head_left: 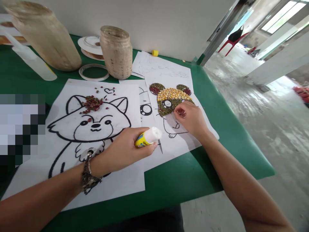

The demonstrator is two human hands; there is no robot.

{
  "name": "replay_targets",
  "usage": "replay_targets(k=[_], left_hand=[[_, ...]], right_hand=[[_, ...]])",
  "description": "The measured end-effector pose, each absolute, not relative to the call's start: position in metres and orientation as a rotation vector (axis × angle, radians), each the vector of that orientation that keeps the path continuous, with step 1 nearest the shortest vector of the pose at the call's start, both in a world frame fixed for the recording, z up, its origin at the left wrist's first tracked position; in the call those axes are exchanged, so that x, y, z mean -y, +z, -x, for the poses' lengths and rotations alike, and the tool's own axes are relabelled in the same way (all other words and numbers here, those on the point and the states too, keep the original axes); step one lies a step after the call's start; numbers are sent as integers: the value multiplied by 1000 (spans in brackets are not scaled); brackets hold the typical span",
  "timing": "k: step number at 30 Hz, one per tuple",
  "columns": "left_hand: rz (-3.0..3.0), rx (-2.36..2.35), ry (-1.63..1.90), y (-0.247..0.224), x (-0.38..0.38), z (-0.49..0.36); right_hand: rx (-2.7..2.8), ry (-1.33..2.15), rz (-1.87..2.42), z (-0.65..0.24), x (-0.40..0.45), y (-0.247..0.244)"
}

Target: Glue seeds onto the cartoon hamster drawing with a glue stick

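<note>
My left hand [130, 145] is wrapped round an uncapped glue stick [143, 140] with a yellow label, its white end pointing up and right. My right hand [189, 117] is closed in a pinch at the lower face of a bear drawing [175, 100]; something reddish shows among its curled fingers, too unclear to name. Yellow corn kernels [172, 93] cover the bear's forehead, with green beans [166, 111] around its eyes and red and green beans in its ears. Left of it lies a fox-like drawing [96, 129] with a loose heap of red and green beans [93, 103] on its head.
Two stained jars [117, 53], tape rolls [94, 72] and a white squeeze bottle [35, 61] stand at the back of the green table [231, 129]. A yellow cap [155, 53] sits near the wall. The table's right edge drops to a concrete floor.
</note>
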State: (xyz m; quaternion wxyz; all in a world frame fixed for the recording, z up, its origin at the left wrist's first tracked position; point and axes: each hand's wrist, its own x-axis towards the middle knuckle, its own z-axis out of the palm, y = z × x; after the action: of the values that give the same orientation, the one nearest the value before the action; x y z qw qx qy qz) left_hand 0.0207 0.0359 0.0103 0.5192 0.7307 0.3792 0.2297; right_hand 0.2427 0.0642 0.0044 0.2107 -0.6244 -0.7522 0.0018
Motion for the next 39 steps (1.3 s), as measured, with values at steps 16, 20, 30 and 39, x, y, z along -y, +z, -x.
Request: replay_targets(k=[16,20,30,39], left_hand=[[-1768,-924,519,11,-36,-20],[-1770,-925,514,11,-36,-21],[-1786,-893,554,9,-38,-20],[-1807,-892,554,10,-36,-21]], right_hand=[[1880,136,1802,-242,-67,4],[1885,151,1751,-243,-68,4],[2085,-42,1742,-243,-67,1],[2231,-143,1789,-241,-65,5]])
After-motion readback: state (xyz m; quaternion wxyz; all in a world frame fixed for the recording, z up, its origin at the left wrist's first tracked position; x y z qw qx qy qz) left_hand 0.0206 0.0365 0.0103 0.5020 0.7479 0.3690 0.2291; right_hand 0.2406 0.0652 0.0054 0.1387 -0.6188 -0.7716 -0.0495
